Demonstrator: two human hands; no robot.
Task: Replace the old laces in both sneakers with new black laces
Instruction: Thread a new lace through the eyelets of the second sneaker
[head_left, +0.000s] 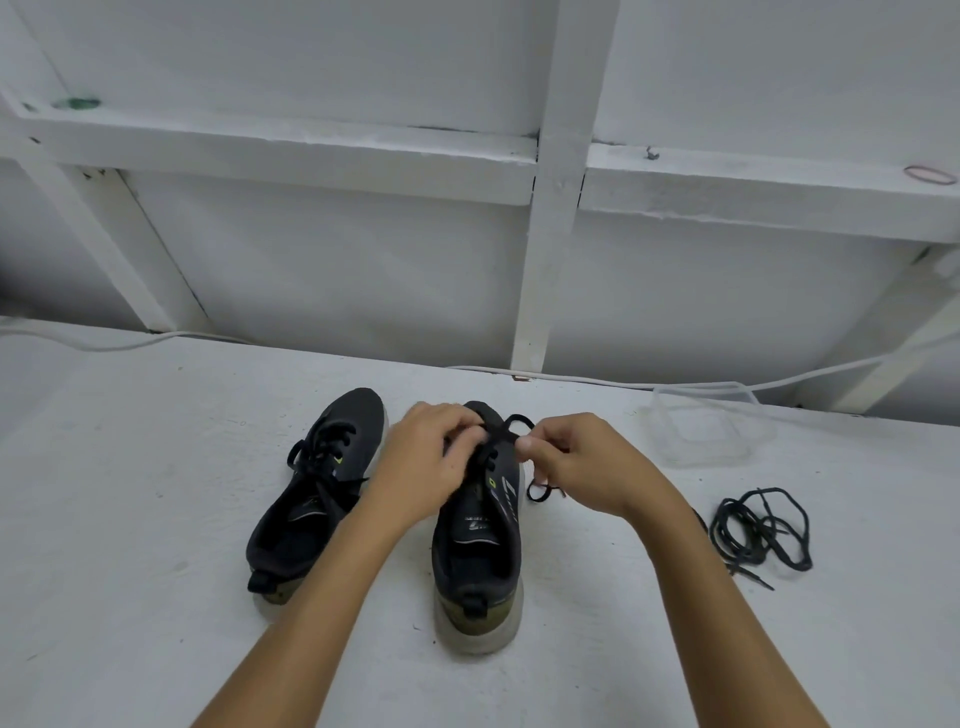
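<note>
Both bare forearms extend forward and converge. Left hand (431, 457) lies palm down with curled fingers. Right hand (576, 462) is raised, thumb and fingers pinched together; the hands are close together, fingertips nearly meeting.

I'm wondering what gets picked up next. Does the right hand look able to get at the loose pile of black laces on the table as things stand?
Probably yes, once it lets go. The loose pile of black laces lies in the open on the table, to the right of the right hand, with nothing between them. But that hand is pinching the lace on the right sneaker.
</note>
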